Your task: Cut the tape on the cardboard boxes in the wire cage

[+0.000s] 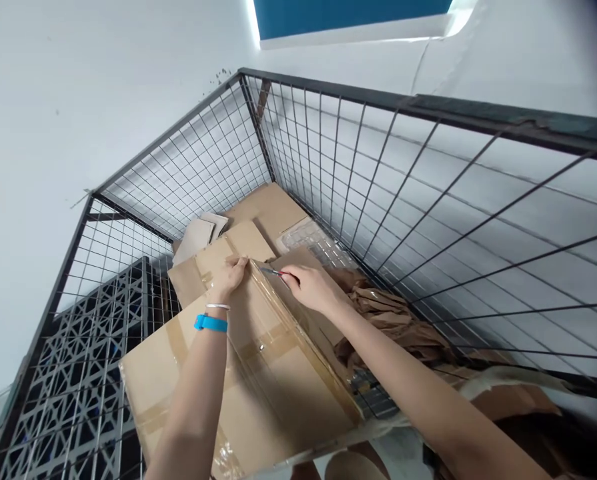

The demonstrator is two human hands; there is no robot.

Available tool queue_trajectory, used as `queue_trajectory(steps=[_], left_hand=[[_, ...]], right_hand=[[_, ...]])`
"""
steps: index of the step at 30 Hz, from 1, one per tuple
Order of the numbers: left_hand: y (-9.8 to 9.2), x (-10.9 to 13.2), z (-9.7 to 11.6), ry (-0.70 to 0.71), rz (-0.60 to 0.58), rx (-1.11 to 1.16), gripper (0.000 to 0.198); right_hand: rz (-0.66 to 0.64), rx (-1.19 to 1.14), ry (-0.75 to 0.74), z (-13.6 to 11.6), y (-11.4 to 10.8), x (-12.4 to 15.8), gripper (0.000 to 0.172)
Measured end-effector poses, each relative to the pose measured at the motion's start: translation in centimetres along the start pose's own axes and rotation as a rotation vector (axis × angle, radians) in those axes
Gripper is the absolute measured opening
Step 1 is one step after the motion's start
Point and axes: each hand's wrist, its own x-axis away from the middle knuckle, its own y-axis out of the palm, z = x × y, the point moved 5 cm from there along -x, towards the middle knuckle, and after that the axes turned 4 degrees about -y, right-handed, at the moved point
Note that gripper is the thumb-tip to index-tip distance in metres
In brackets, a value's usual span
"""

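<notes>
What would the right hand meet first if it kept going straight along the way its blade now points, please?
The right hand points its small red-handled blade toward the left hand, which rests on the taped cardboard box. It would likely meet those fingertips first, though depth is unclear.

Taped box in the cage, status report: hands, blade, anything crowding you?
Left hand pressed flat on cardboard box. Right hand grips red-handled cutter, tip at the taped seam. Crumpled brown paper lies beside box, wire cage wall close right.
</notes>
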Motion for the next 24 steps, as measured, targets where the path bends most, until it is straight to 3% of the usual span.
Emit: queue_trajectory(steps=[3, 10, 18, 21, 24], left_hand=[[0.2, 0.3, 0.0, -0.021, -0.005, -0.008, 0.048], [0.6, 0.4, -0.1, -0.059, -0.015, -0.013, 0.050], [0.4, 1.0, 0.2, -0.034, -0.018, -0.060, 0.051], [0.6, 0.9, 0.0, -0.044, 0.002, -0.104, 0.051], [1.2, 0.6, -0.3, -0.057, 0.023, -0.140, 0.051]], right_hand=[[0.015, 0.054, -0.024, -0.8, 0.0, -1.7, 0.030], [-0.005, 0.217, -0.026, -1.0, -1.5, -0.6, 0.029], [-0.122, 0.268, -0.038, -2.3, -1.3, -0.9, 0.027], [-0.268, 0.235, -0.103, -1.2, -1.2, 0.8, 0.024], [-0.425, 0.187, -0.145, 0.8, -1.0, 5.4, 0.020]])
